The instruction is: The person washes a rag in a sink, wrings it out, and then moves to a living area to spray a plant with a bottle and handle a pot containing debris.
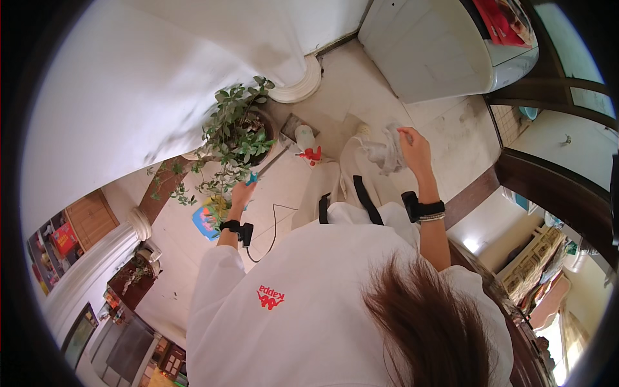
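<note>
My left hand point(241, 195) is closed around the teal handles of a pair of scissors point(274, 161), whose long grey blades point away toward the plant pot. Just past it stands a potted plant point(235, 126) with trailing green leaves; some stems hang down close to my left hand. My right hand point(416, 151) is raised over the right side of my lap, its fingertips pinched at a crumpled, see-through plastic bag point(382, 153). Between the pot and my legs is a white spray bottle point(305, 139) with a red trigger head.
A blue packet point(205, 220) with bright patches lies on the tiled floor by my left forearm. A thin dark cable point(275, 229) runs from my left wristband. The white wall and a round column base point(300, 87) border the plant. A white appliance point(429, 51) stands far right.
</note>
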The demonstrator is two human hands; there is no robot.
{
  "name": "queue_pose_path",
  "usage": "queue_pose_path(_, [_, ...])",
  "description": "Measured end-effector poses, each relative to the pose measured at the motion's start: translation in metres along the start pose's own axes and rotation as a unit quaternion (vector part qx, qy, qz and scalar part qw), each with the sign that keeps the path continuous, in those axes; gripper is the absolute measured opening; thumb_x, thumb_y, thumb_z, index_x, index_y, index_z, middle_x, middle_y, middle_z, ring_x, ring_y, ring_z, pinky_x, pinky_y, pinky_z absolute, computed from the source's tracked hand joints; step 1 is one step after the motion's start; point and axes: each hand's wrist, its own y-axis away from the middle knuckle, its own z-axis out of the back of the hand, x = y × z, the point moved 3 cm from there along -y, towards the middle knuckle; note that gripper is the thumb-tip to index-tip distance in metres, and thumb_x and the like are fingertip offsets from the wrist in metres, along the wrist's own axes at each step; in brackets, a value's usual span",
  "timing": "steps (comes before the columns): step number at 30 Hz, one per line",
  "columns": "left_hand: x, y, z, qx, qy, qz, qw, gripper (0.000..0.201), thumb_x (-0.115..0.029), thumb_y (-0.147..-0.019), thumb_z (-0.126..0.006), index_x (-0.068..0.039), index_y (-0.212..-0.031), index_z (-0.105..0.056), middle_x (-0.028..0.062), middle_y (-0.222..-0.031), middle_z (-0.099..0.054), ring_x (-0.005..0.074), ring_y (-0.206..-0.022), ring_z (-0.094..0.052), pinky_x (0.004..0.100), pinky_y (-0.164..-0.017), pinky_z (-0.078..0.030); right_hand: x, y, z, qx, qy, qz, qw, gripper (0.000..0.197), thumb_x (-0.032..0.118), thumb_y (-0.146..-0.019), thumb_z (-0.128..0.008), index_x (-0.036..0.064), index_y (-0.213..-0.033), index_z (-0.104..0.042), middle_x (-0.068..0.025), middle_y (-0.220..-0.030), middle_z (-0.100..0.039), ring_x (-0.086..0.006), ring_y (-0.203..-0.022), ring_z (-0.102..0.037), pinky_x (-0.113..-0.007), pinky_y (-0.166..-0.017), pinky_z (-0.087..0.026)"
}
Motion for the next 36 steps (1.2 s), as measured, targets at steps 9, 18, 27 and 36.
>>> queue_pose_path(9, [-0.013, 0.007, 0.003, -0.009, 0.047, 0.025, 0.999, 0.044, -0.036, -0.065, -0.055, 0.0, -0.043, -0.042, 0.0092, -0.04, -0.041, 0.0205, -0.037, -0.04, 0.0353, -0.041, -0.029, -0.031, -0.019, 0.033, -0.038, -0.01, -0.001, 0.999, 0.02, 0.024, -0.076, -0.048, 0.0119, -0.088, -0.058, -0.0115, -0.083, -0.059, -0.0279, -0.077, -0.055, -0.033, -0.065, -0.042])
queue_pose_path(18, [-0.032, 0.017, -0.013, -0.007, 0.08, 0.048, 0.996, 0.042, -0.037, -0.065, -0.055, 0.001, -0.048, -0.049, 0.0082, -0.043, -0.046, 0.0189, -0.04, -0.047, 0.0323, -0.041, -0.034, -0.031, -0.04, 0.055, -0.039, -0.005, -0.01, 0.999, 0.019, 0.025, -0.076, -0.048, 0.0117, -0.086, -0.058, -0.0121, -0.079, -0.059, -0.0279, -0.073, -0.056, -0.033, -0.062, -0.042])
queue_pose_path(27, [-0.095, -0.002, -0.018, 0.014, -0.008, 0.003, 1.0, 0.043, -0.037, -0.066, -0.052, 0.003, -0.05, -0.048, 0.013, -0.043, -0.043, 0.0249, -0.041, -0.046, 0.0362, -0.042, -0.033, -0.033, -0.056, 0.054, -0.021, -0.018, -0.007, 1.0, 0.02, 0.025, -0.076, -0.048, 0.0117, -0.087, -0.058, -0.0117, -0.08, -0.059, -0.0277, -0.075, -0.056, -0.032, -0.064, -0.043])
queue_pose_path(36, [-0.172, -0.049, -0.016, 0.025, -0.019, -0.045, 0.999, 0.043, -0.036, -0.066, -0.051, 0.003, -0.049, -0.044, 0.0124, -0.041, -0.041, 0.0258, -0.038, -0.042, 0.0367, -0.04, -0.03, -0.049, -0.067, 0.07, -0.043, -0.021, -0.007, 0.999, 0.02, 0.022, -0.077, -0.047, 0.0078, -0.087, -0.057, -0.0115, -0.084, -0.059, -0.0267, -0.08, -0.056, -0.03, -0.067, -0.042])
